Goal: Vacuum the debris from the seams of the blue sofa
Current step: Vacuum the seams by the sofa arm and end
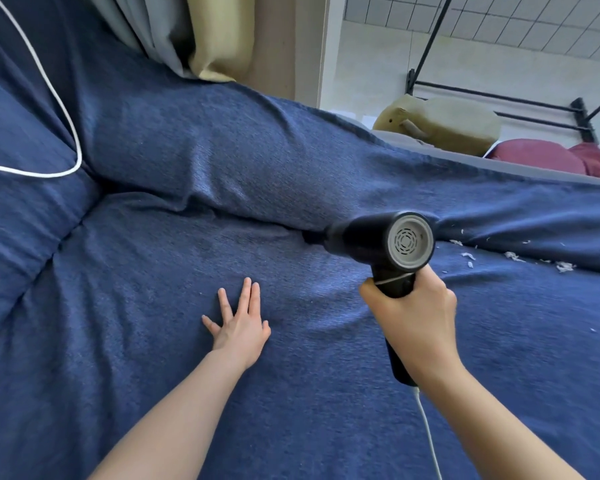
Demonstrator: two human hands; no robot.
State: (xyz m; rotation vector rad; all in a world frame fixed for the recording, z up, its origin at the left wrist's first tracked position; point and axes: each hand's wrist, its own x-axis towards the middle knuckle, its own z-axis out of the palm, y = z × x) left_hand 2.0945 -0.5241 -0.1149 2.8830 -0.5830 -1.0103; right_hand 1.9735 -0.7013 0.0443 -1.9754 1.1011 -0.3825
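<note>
The blue sofa (174, 341) fills most of the view, its seat meeting the backrest along a seam (243, 220). My right hand (416, 313) grips the handle of a black handheld vacuum (371, 237), whose nozzle points left into that seam. Its grey rear vent faces me. My left hand (239, 327) lies flat on the seat cushion with fingers spread, left of the vacuum. White debris (513, 256) is scattered along the seam to the right of the vacuum.
A white cord (66, 109) loops over the left sofa cushion, and another stretch of cord (430, 434) hangs from the vacuum handle. Behind the backrest lie an olive cushion (458, 124), red cushions (541, 155), a black metal frame (499, 98) and curtains (194, 32).
</note>
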